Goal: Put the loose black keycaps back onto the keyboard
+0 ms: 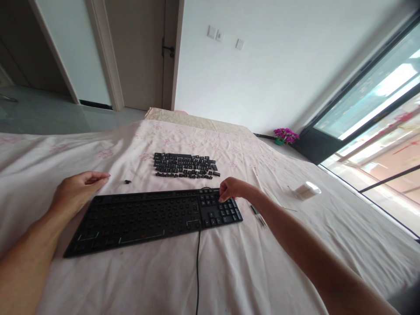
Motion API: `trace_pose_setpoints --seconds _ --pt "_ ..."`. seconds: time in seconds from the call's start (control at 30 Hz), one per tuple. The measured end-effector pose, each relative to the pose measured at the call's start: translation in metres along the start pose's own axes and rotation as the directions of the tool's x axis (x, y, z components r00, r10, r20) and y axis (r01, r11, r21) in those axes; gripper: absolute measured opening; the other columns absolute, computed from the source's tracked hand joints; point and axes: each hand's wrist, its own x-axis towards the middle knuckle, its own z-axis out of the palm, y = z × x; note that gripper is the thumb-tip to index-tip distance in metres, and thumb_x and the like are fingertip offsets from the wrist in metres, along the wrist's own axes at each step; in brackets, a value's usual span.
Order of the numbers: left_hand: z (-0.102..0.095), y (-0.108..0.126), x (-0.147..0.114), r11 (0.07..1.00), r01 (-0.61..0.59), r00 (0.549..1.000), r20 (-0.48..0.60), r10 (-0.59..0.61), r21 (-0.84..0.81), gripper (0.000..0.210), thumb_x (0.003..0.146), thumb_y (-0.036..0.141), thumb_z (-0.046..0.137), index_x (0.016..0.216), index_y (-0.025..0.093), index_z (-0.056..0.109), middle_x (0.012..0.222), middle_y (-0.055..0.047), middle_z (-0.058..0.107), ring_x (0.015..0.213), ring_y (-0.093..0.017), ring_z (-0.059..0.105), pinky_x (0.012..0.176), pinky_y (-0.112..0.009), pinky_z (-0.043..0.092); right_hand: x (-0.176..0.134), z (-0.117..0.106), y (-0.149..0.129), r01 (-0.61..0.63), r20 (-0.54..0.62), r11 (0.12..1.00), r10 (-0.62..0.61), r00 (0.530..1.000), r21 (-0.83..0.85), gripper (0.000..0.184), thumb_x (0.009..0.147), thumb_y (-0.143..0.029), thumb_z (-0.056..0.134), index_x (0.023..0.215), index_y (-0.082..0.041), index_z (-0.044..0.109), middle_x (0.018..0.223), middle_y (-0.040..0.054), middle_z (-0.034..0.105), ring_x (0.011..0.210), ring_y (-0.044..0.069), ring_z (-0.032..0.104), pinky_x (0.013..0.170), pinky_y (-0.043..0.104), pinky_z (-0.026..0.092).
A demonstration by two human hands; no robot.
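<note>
A black keyboard (147, 214) lies slanted on the pink floral cloth. Its main section is stripped of keycaps, while the number pad and arrow keys still carry theirs. Over the top of the number pad, my right hand (233, 189) has its fingers curled in a pinch; what they grip, if anything, is hidden. Beyond the keyboard's left end hovers my left hand (80, 187), thumb and fingers pressed together, with nothing I can make out at their tips. A small loose black keycap (127, 181) rests to the right of it. Removed keycaps (185, 165) sit in rows behind the keyboard.
The keyboard cable (198, 271) runs toward me over the cloth (157, 284). On the right are a clear tub of cotton swabs (307, 191), a loose swab (289, 208) and a thin tool with a dark green handle (254, 210). Pink flowers (286, 134) stand by the wall.
</note>
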Motion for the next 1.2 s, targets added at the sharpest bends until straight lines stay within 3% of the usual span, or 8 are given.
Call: trace_pose_setpoints --seconds 0.1,0.17,0.27,0.43,0.7,1.07,1.2 --pt "0.0 0.0 0.0 1.0 -0.006 1.0 -0.002 0.006 -0.001 0.044 0.07 0.055 0.06 0.103 0.026 0.068 0.093 0.0 0.072 0.085 -0.019 0.064 0.073 -0.025 0.041 -0.005 0.007 0.004 0.045 -0.006 0.994 -0.044 0.999 0.101 0.02 0.053 -0.023 0.074 0.072 -0.02 0.069 0.055 -0.0061 0.06 0.047 0.008 0.049 0.045 0.019 0.038" --pt "0.001 -0.002 0.001 1.0 -0.008 1.0 0.0 0.008 -0.002 0.044 0.071 0.055 0.059 0.104 0.027 0.068 0.093 0.001 0.071 0.086 -0.019 0.064 0.073 -0.025 0.041 -0.012 0.013 0.007 0.08 -0.098 0.993 -0.071 0.993 0.087 0.02 0.057 -0.024 0.072 0.076 -0.02 0.071 0.058 -0.0055 0.062 0.05 0.009 0.051 0.048 0.02 0.038" --pt "0.001 -0.004 0.002 1.0 -0.014 1.0 0.001 0.014 -0.008 0.045 0.07 0.055 0.06 0.104 0.027 0.067 0.095 0.0 0.071 0.086 -0.019 0.064 0.075 -0.025 0.042 -0.025 0.023 0.009 0.095 -0.243 0.995 -0.095 0.965 -0.012 0.015 0.062 -0.027 0.071 0.076 -0.021 0.073 0.062 -0.0034 0.065 0.058 0.011 0.056 0.055 0.021 0.04" --pt "0.0 -0.001 0.002 1.0 -0.013 1.0 0.001 0.013 -0.012 0.043 0.07 0.053 0.06 0.102 0.026 0.068 0.093 0.001 0.072 0.085 -0.019 0.064 0.077 -0.025 0.042 -0.051 0.032 -0.002 0.204 -0.376 0.942 -0.296 0.878 -0.266 0.012 0.072 -0.023 0.066 0.08 -0.028 0.073 0.086 -0.003 0.069 0.079 0.015 0.061 0.072 0.024 0.042" --pt "0.0 0.0 0.001 1.0 -0.022 1.0 -0.006 0.022 0.009 0.044 0.07 0.054 0.059 0.102 0.026 0.068 0.092 0.001 0.073 0.085 -0.02 0.064 0.074 -0.025 0.042 -0.072 0.046 -0.015 0.168 -0.383 0.862 -0.377 0.843 -0.479 0.023 0.088 -0.026 0.05 0.092 -0.029 0.072 0.094 -0.0001 0.066 0.077 0.014 0.06 0.062 0.024 0.037" --pt "-0.002 0.003 -0.002 1.0 -0.008 1.0 0.002 0.008 -0.01 0.043 0.07 0.053 0.06 0.102 0.026 0.068 0.094 0.001 0.072 0.084 -0.018 0.064 0.076 -0.025 0.042 -0.076 0.049 -0.015 0.19 -0.301 0.741 -0.474 0.827 -0.644 0.032 0.094 -0.026 0.038 0.082 -0.022 0.067 0.081 0.0026 0.06 0.073 0.015 0.054 0.059 0.027 0.031" --pt "-0.002 0.002 -0.001 1.0 -0.001 1.0 0.001 0.001 0.003 0.044 0.07 0.052 0.06 0.103 0.025 0.068 0.094 0.0 0.072 0.085 -0.018 0.064 0.076 -0.025 0.042 -0.076 0.049 -0.015 0.175 -0.314 0.763 -0.447 0.837 -0.622 0.03 0.094 -0.027 0.039 0.088 -0.023 0.068 0.085 0.0032 0.061 0.077 0.016 0.056 0.062 0.026 0.034"
